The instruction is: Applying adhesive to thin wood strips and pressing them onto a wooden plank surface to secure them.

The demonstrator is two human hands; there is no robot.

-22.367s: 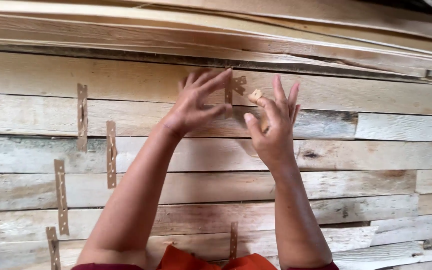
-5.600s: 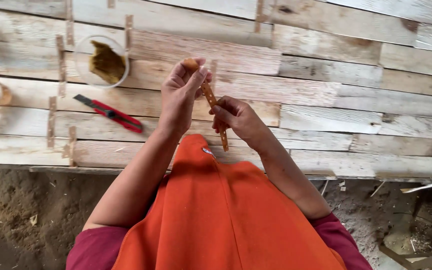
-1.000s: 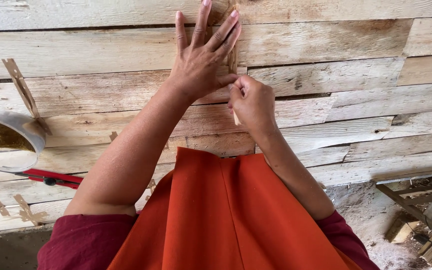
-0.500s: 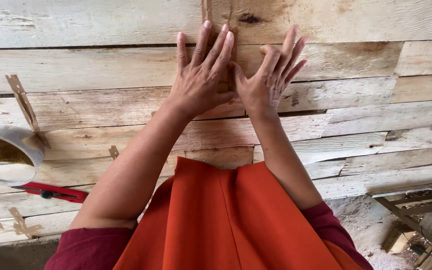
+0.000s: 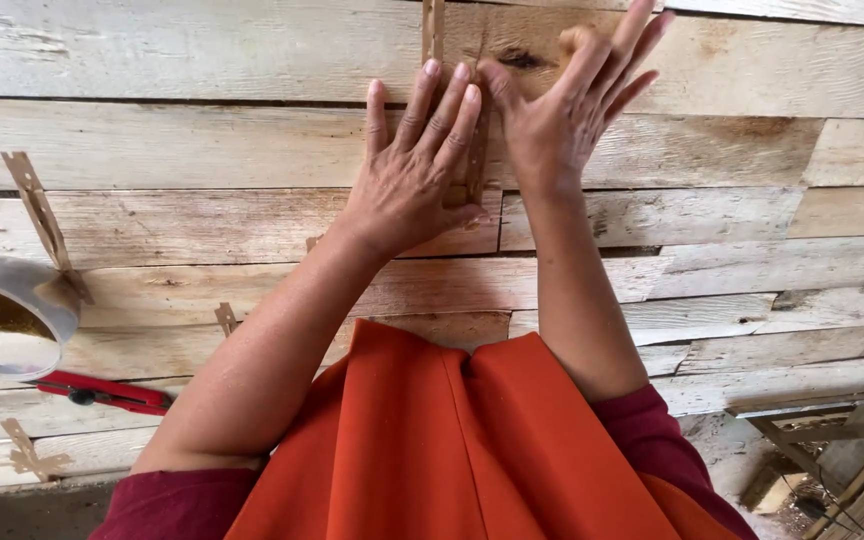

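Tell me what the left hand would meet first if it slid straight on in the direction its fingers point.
The left hand lies flat on the pale weathered wooden planks, fingers pointing up and slightly right. Sliding on, it would probably first meet the thin brown vertical strip just beyond the fingertips, though overlap there is unclear.
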